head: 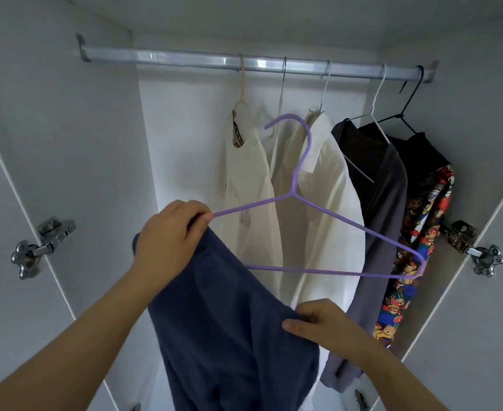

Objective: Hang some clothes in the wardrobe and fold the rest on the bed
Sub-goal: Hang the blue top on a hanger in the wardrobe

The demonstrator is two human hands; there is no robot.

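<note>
Navy garment hangs at six o'clock, held along its top edge by both hands. The left hand, at nine o'clock of centre, is curled round the left shoulder tip of the purple hanger together with the cloth. The right hand, at five o'clock, pinches the garment's other corner between thumb and fingers. The hanger's right shoulder is bare and its hook points up, well below the rail.

The step looks like dressing the hanger. The next move calls for drawing the cloth over the free shoulder, then lifting the hook to the rail at twelve o'clock.

The wardrobe holds five hooks on that rail, carrying cream shirts, a grey garment, a black garment and, at three o'clock, a patterned cloth.
</note>
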